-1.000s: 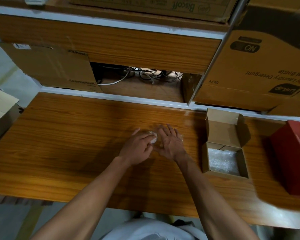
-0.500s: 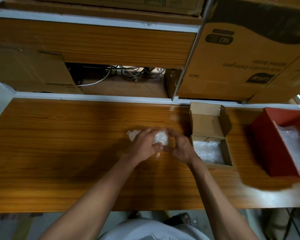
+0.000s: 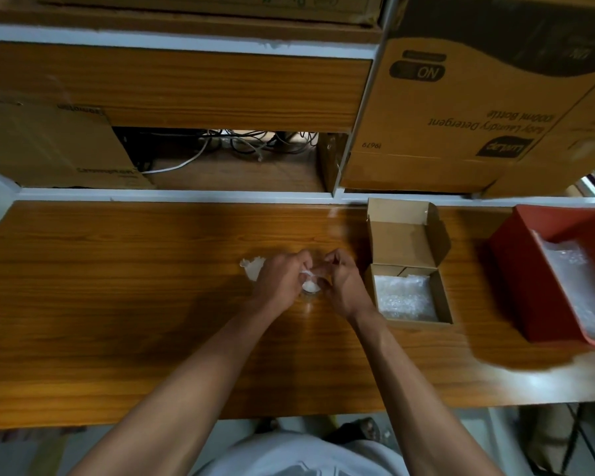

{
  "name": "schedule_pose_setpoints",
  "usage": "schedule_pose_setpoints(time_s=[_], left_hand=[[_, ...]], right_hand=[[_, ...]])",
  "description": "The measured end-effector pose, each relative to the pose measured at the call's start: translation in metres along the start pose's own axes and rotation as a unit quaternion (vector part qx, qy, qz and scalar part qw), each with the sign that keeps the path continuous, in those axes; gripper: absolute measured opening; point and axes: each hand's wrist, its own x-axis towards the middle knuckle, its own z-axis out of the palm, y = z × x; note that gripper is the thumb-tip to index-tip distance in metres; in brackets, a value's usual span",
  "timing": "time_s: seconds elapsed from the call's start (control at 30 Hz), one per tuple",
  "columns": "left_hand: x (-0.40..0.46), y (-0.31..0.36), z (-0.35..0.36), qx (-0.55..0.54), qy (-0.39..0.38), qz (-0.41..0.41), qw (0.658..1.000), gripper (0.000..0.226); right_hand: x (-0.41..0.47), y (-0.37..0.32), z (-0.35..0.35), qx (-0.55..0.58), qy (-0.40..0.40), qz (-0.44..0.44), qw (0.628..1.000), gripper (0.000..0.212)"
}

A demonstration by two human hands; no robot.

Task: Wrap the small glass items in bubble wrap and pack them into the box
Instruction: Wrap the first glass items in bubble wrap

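Two bare hands meet over the middle of the wooden table [image 3: 117, 304], head view. Left hand [image 3: 279, 283]: fingers curled, pinching a sheet of bubble wrap [image 3: 254, 267], a white crumpled end of which sticks out to the left of the knuckles. Right hand [image 3: 344, 286]: fingers curled, thumb and forefinger pinching the same wrap at the top, just beside the left hand's fingertips. Small glass item [image 3: 310, 289]: one, round, clear with a white centre, sitting between the two hands and low against the table; whether it rests on the surface or is lifted cannot be told, and the wrap is only partly around it. Small cardboard box [image 3: 409, 293]: one, just right of the right hand, lid flap standing open toward the rear, its floor lined with bubble wrap. Red tray [image 3: 516, 286]: one, near the right edge of the table, well apart from the hands, holding clear plastic wrap. Large cardboard cartons [image 3: 461, 115]: stacked on the shelf behind the table, printed lettering upside down. Loose cables [image 3: 237, 146]: a tangle in the gap at the back of the shelf. White garment at the bottom edge, between the forearms.
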Motion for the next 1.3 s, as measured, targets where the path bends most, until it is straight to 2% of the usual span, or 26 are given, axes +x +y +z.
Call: schedule_pose_setpoints(time_s=[0.17,0.27,0.37,0.47,0.57,0.7,0.8,0.87,0.97,1.07,1.13,1.2,1.3], left_hand=[[0.000,0.005,0.010,-0.001,0.015,-0.015,1.000,0.022],[0.001,0.003,0.019,-0.065,0.040,-0.063,0.995,0.020],[-0.001,0.002,0.025,-0.113,0.029,-0.098,0.988,0.022],[-0.006,0.002,0.027,-0.099,0.032,-0.070,0.992,0.028],[-0.009,0.003,0.025,-0.044,0.043,-0.026,0.998,0.029],[-0.016,0.003,0.028,0.010,0.040,0.013,0.999,0.026],[-0.022,-0.003,0.027,0.067,0.067,0.058,0.994,0.018],[-0.029,-0.009,0.028,0.092,0.073,0.077,0.990,0.025],[-0.042,-0.017,0.030,0.101,0.043,0.080,0.991,0.033],[-0.044,-0.019,0.030,0.105,0.010,0.083,0.991,0.042],[-0.039,-0.017,0.025,0.070,-0.004,0.068,0.995,0.048],[-0.036,-0.018,0.018,0.015,0.019,0.057,0.998,0.048],[-0.041,-0.029,0.009,0.009,0.119,0.024,0.993,0.039]], right_hand=[[0.004,-0.002,0.005,0.010,0.005,0.027,1.000,0.019],[0.002,-0.002,0.008,0.023,0.014,0.041,0.999,0.016],[0.004,0.001,0.013,0.027,0.009,0.067,0.997,0.010],[0.004,0.001,0.012,0.050,0.015,0.092,0.994,0.018],[0.000,0.002,0.007,0.073,0.024,0.070,0.995,0.031],[-0.008,0.004,0.007,0.079,0.020,0.048,0.995,0.035],[-0.018,0.004,0.010,0.079,0.005,0.036,0.996,0.037],[-0.023,0.005,0.012,0.059,0.006,0.017,0.998,0.035],[-0.029,0.006,0.013,0.018,0.010,-0.029,0.999,0.035],[-0.035,0.007,0.015,-0.011,0.009,-0.059,0.998,0.044],[-0.038,0.009,0.019,-0.034,0.008,-0.060,0.998,0.047],[-0.038,0.010,0.023,-0.072,0.010,-0.068,0.995,0.042],[-0.038,0.009,0.024,-0.118,0.023,-0.081,0.989,0.037]])
